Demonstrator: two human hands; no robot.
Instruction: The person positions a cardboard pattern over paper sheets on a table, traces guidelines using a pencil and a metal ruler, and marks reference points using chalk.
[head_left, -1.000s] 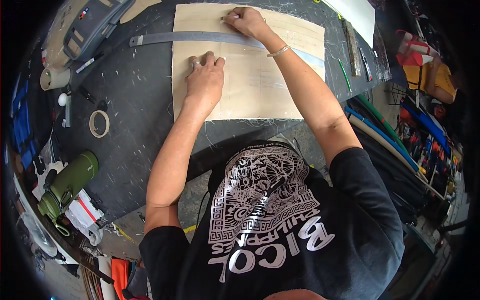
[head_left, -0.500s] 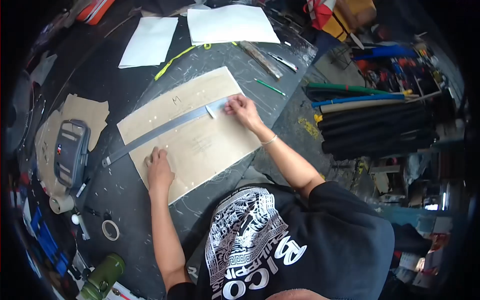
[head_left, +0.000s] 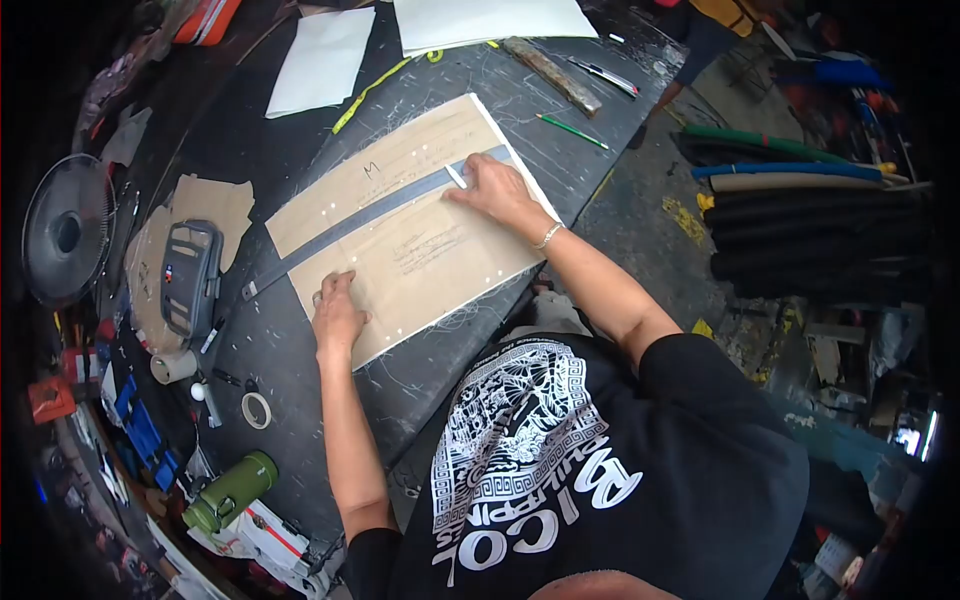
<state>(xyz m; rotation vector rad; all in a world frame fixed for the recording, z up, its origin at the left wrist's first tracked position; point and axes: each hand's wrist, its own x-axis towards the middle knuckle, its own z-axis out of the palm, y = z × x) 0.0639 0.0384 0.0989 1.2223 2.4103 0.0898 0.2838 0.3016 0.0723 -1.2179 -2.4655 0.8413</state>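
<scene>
A tan pattern sheet (head_left: 400, 255) marked with an "M" and pencilled writing lies on the dark table (head_left: 300, 410), over a pale, frayed cloth. Across it runs a long metal ruler (head_left: 370, 212), its near-left end past the sheet's edge. My left hand (head_left: 340, 315) rests on the sheet's lower left corner, fingers apart, holding nothing. Near the ruler's right end my right hand (head_left: 495, 190) is closed on a small white piece (head_left: 456, 176), possibly chalk, held between thumb and fingers.
White sheets (head_left: 320, 62), a yellow tape measure (head_left: 370, 95), a wooden strip (head_left: 552, 77) and a green pencil (head_left: 572, 131) lie beyond the sheet. On the left are a grey case (head_left: 190, 280), a tape ring (head_left: 256, 410), a green bottle (head_left: 232, 490) and a fan (head_left: 68, 232).
The view has turned and shifted. My right hand has taken hold of the white piece, which lay on the sheet beside the ruler half a second ago. My left hand stays on the sheet's left part.
</scene>
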